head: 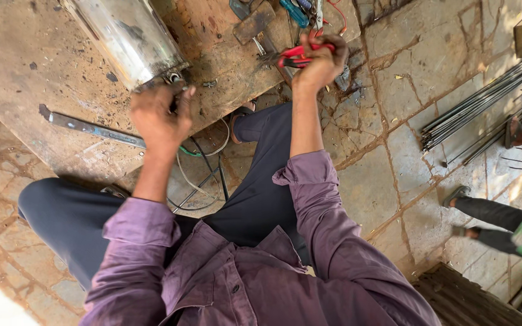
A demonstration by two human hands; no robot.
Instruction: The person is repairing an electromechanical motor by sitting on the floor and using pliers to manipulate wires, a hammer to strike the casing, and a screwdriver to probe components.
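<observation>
My left hand (161, 116) reaches to the end of a long shiny metal cylinder (125, 36) that lies on a worn wooden board (25, 72); its fingers touch the small fittings at the cylinder's end. My right hand (322, 60) is closed around red-handled pliers (294, 56) at the board's near edge. I wear a purple shirt and dark trousers, and my legs are spread below the board.
A flat metal strip (92, 128) lies on the board's edge. More hand tools (273, 18) lie beyond the pliers. Loose cables (203, 172) coil on the stone floor. A bundle of steel rods (484, 102) lies at right, near another person's legs (490, 220).
</observation>
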